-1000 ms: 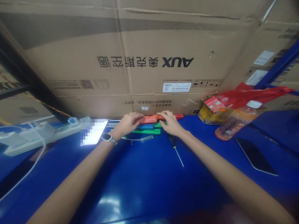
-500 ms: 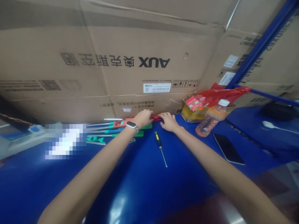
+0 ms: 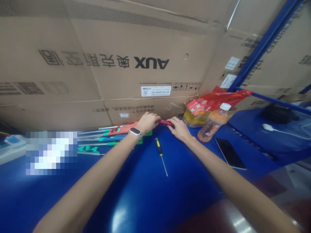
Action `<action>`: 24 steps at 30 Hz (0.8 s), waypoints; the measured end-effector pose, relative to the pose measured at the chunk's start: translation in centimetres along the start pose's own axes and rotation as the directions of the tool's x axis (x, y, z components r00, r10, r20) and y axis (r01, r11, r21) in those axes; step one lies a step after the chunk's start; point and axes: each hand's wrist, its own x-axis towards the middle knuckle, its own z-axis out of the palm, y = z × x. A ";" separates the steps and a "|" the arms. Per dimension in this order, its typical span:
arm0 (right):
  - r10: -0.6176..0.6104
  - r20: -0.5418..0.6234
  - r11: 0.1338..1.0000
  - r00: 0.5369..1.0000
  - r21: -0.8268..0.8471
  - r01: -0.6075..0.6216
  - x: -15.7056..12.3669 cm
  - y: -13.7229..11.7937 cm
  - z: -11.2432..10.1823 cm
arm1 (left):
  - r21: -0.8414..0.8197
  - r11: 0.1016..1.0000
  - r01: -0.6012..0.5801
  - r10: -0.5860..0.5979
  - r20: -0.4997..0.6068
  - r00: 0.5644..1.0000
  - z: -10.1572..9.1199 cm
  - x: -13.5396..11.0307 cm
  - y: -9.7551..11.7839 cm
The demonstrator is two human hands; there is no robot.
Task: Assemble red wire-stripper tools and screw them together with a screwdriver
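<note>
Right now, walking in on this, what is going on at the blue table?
A person has both hands at the back of the table, against a cardboard box. The left hand is closed over a red tool. The right hand rests on its far end; whether it grips is unclear. Other tools lie beside it. A screwdriver lies loose nearer the person, with a bottle and a phone to the right.

Both arms extended forward; left hand (image 3: 147, 122), right hand (image 3: 179, 128) close together, fingers curled.
</note>
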 end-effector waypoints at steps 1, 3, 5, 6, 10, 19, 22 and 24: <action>-0.012 -0.060 1.000 0.998 0.017 0.013 -0.4 -0.3 -0.4 | 0.001 1.000 -0.018 0.018 -0.025 1.000 -0.7 -0.2 0.3; -0.042 -0.161 0.998 0.986 0.040 0.049 -1.2 -1.3 -1.3 | 0.000 0.998 -0.061 0.060 -0.117 0.991 -2.4 -1.2 0.8; -0.089 -0.230 0.994 0.969 0.048 0.103 -2.2 -3.0 -2.0 | -0.007 0.997 -0.083 0.080 -0.194 0.978 -3.9 -3.4 1.2; -0.135 -0.234 0.987 0.963 0.049 0.151 -2.8 -4.0 -2.1 | -0.024 0.995 -0.098 0.091 -0.212 0.973 -4.6 -5.0 1.4; -0.382 -0.175 0.917 0.907 0.046 0.396 -5.1 -9.5 -1.1 | -0.132 0.983 -0.125 0.103 -0.167 0.981 -5.6 -13.9 1.4; -0.549 0.040 0.827 0.835 0.169 0.536 -6.8 -19.0 3.9 | -0.320 0.933 0.163 -0.163 0.026 0.986 -4.1 -27.9 -0.1; -0.505 0.074 0.835 0.860 0.293 0.465 -7.0 -19.9 4.4 | -0.370 0.919 0.136 -0.139 0.018 0.990 -3.9 -28.8 -1.1; -0.454 0.086 0.838 0.887 0.381 0.392 -7.2 -20.0 4.4 | -0.395 0.909 0.135 -0.145 0.003 0.989 -3.8 -29.1 -1.8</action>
